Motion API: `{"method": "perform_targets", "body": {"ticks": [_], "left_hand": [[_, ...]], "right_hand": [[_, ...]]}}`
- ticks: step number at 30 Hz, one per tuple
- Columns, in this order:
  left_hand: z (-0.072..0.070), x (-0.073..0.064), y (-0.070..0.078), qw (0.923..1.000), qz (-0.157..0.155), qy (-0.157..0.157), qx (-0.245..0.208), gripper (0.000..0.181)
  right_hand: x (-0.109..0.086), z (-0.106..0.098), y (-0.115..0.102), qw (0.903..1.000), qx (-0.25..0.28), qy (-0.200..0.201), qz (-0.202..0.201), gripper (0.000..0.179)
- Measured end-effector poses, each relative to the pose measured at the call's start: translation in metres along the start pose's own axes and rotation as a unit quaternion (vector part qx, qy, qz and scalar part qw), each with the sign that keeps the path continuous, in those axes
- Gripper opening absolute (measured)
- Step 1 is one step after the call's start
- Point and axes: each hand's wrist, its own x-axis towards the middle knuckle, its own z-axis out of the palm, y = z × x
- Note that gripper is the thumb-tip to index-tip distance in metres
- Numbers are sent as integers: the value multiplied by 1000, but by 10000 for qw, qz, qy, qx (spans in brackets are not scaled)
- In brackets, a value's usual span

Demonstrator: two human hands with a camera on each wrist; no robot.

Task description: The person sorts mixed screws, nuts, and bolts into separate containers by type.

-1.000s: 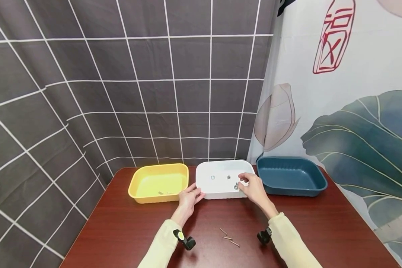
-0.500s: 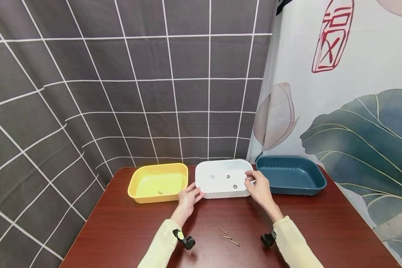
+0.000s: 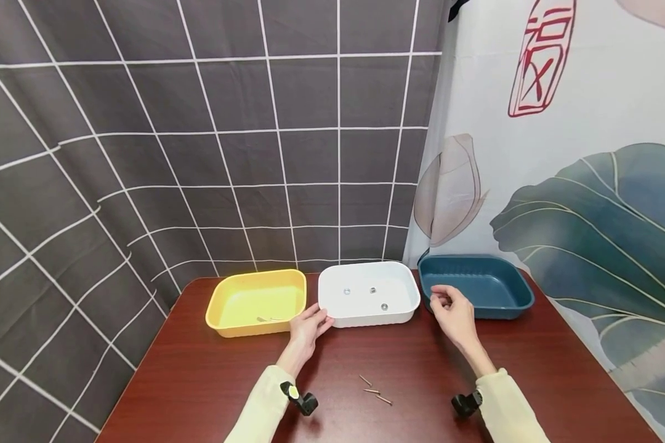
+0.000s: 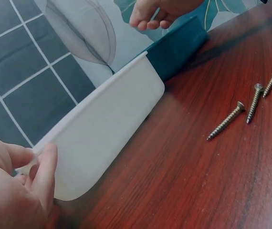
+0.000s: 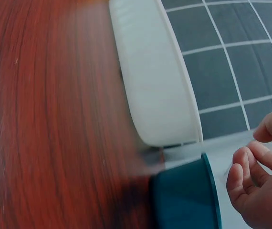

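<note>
My left hand (image 3: pixel 305 329) holds the near left corner of the white tray (image 3: pixel 371 320), thumb and fingers at its rim, as the left wrist view shows closely. Inside that tray lie three small metal nuts, one of them (image 3: pixel 385 306) nearest the front wall. My right hand (image 3: pixel 455 315) hovers at the left front corner of the dark blue tray (image 3: pixel 499 312). Its fingers are loosely bent, and the right wrist view shows a gap between thumb and fingertips with nothing visible there. Three screws (image 4: pixel 226 120) lie on the brown table (image 3: pixel 421 381) between my forearms.
A yellow tray (image 3: pixel 249 332) stands left of the white one, with small thin metal pieces (image 3: pixel 266 319) near its front wall. All three trays stand in a row along the table's back. Behind them hang a grey grid curtain (image 3: pixel 310 154) and a white patterned curtain (image 3: pixel 471 80).
My right hand has moved from a nut in the white tray rightward to the blue tray's corner, leaving that nut lying there. The left hand keeps hold of the white tray's corner.
</note>
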Motion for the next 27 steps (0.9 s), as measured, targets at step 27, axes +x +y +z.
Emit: {"method": "perform_targets", "body": {"ticks": [27], "left_hand": [[-23, -63, 14, 9962, 10, -396, 774, 34]], "right_hand": [[-24, -59, 25, 9753, 1338, -17, 1755, 30]]}}
